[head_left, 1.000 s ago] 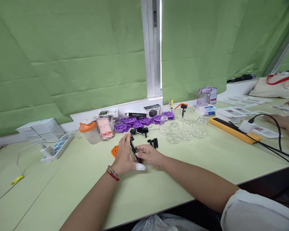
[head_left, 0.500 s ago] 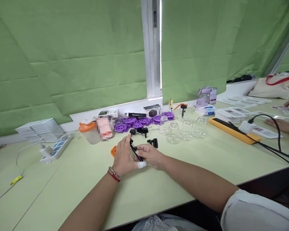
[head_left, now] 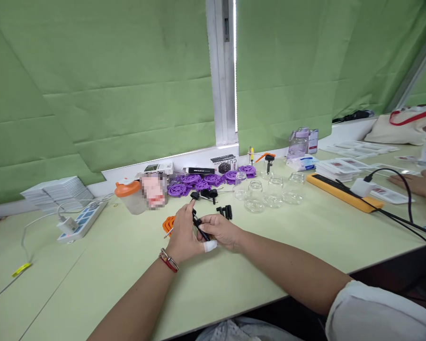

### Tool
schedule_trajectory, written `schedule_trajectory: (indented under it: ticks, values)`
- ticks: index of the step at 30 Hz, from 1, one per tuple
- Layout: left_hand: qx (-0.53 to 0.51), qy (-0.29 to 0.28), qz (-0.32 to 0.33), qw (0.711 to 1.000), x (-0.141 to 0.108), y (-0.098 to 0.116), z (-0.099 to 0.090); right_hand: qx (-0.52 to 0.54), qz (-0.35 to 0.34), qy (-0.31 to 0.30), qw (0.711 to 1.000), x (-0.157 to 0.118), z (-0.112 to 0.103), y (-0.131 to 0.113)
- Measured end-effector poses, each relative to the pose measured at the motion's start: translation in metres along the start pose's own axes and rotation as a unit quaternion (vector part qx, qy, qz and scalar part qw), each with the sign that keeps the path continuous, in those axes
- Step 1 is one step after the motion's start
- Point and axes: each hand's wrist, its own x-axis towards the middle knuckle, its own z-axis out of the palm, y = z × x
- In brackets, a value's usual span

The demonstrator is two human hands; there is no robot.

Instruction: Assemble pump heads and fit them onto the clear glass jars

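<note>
Both of my hands meet above the near middle of the table, around a slim black tubular part [head_left: 196, 220]. My left hand [head_left: 183, 234], its thumb tip wrapped in white, curls about the part from the left. From the right, my right hand [head_left: 223, 230] pinches the part's lower end. A thin rod [head_left: 168, 233] with a pale tip pokes out left of my left hand; where it leads is hidden. Stacked orange pieces [head_left: 168, 222] lie just behind my left hand. Several short black cylinders [head_left: 227, 211] and black knob-topped parts [head_left: 213, 193] lie beyond my hands.
Several clear glass bottles [head_left: 254, 199] stand right of centre, with purple wheel-shaped pieces [head_left: 202, 182] along the back. An orange-lidded container [head_left: 129, 196] and a white power strip [head_left: 85, 220] are left. An orange power strip [head_left: 344, 192] and another person's hand [head_left: 412, 182] are right.
My hands stay almost in place around the black part, which has turned slightly. The thin rod's tip now shows left of my left hand. The other person's hands have shifted at the right.
</note>
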Motion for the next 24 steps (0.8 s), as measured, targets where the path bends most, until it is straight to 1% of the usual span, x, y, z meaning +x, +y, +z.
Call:
schedule_trajectory:
  ticks: [4, 7, 8, 10, 11, 12, 13, 14, 16, 17, 18, 19, 21, 22, 24]
  values:
    - [-0.003, 0.018, -0.014, 1.0, -0.001, 0.005, 0.0, 0.005, -0.003, -0.008, 1.0, 0.001, -0.001, 0.002]
    - [-0.009, 0.006, -0.04, 0.999, 0.0, 0.005, -0.002, -0.023, 0.008, -0.014, 1.0, 0.004, -0.005, 0.001]
    - [-0.012, 0.0, -0.052, 0.999, 0.0, 0.005, -0.004, -0.049, 0.01, -0.005, 0.999, 0.006, -0.008, -0.001]
    - [-0.015, -0.014, -0.079, 0.997, 0.001, 0.003, -0.009, -0.141, 0.001, 0.05, 0.989, 0.009, -0.017, -0.005]
    - [-0.018, -0.021, -0.092, 0.995, 0.001, 0.001, -0.013, -0.21, -0.014, 0.091, 0.973, 0.011, -0.023, -0.007]
    - [-0.023, -0.028, -0.103, 0.994, 0.002, 0.0, -0.017, -0.292, -0.038, 0.134, 0.946, 0.013, -0.03, -0.009]
    - [-0.03, -0.034, -0.111, 0.993, 0.002, -0.001, -0.021, -0.381, -0.068, 0.167, 0.907, 0.015, -0.036, -0.011]
    - [-0.038, -0.042, -0.116, 0.992, 0.003, -0.001, -0.024, -0.469, -0.095, 0.186, 0.858, 0.016, -0.043, -0.013]
    - [-0.061, -0.058, -0.117, 0.99, 0.003, -0.002, -0.029, -0.6, -0.122, 0.181, 0.769, 0.018, -0.052, -0.014]
    - [-0.07, -0.066, -0.115, 0.989, 0.003, -0.002, -0.031, -0.646, -0.123, 0.166, 0.735, 0.019, -0.055, -0.014]
    - [-0.077, -0.074, -0.113, 0.988, 0.003, -0.002, -0.031, -0.679, -0.12, 0.147, 0.709, 0.02, -0.057, -0.014]
    - [-0.082, -0.081, -0.11, 0.987, 0.002, -0.002, -0.031, -0.703, -0.115, 0.129, 0.69, 0.021, -0.058, -0.013]
    - [-0.087, -0.091, -0.107, 0.986, 0.002, 0.0, -0.03, -0.732, -0.108, 0.1, 0.665, 0.023, -0.057, -0.011]
    - [-0.089, -0.094, -0.105, 0.986, 0.002, 0.0, -0.029, -0.74, -0.105, 0.09, 0.659, 0.024, -0.056, -0.01]
    - [-0.098, -0.099, -0.106, 0.985, 0.002, 0.002, -0.028, -0.745, -0.103, 0.08, 0.654, 0.025, -0.056, -0.009]
